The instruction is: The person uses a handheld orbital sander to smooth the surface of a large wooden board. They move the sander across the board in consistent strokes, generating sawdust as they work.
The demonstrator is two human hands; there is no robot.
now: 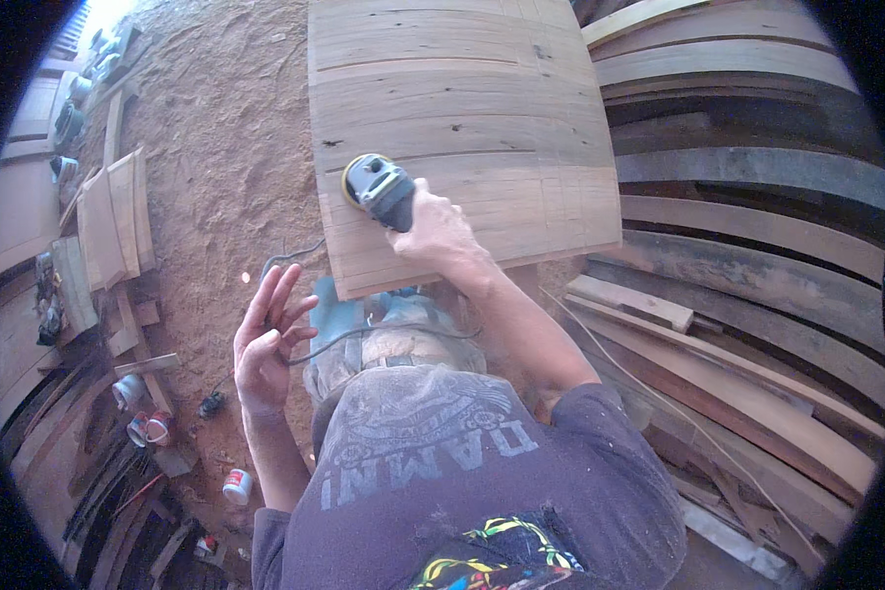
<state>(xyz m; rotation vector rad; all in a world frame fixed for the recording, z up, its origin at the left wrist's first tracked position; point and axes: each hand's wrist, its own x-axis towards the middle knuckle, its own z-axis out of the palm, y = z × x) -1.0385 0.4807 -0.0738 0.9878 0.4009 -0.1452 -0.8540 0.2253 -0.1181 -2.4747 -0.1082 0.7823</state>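
Note:
My right hand (433,231) is wrapped round the dark grip of an angle grinder (379,187), whose head is grey with a yellow-edged disc. The grinder's disc lies against a wide wooden panel (462,118) near its left edge. Left of the panel, my left hand (265,339) is raised, its fingers partly bent and spaced apart. A grey power cord (388,328) reaches this hand from across my lap and shows again behind the fingertips. The cord appears held loosely among the fingers, though part of it is hidden.
Long boards (747,167) are stacked along the right, with a thin pale cable (688,418) across the lower ones. Wood pieces (118,216) and a white-and-red can (236,486) lie on the left over brown dirt ground (216,128).

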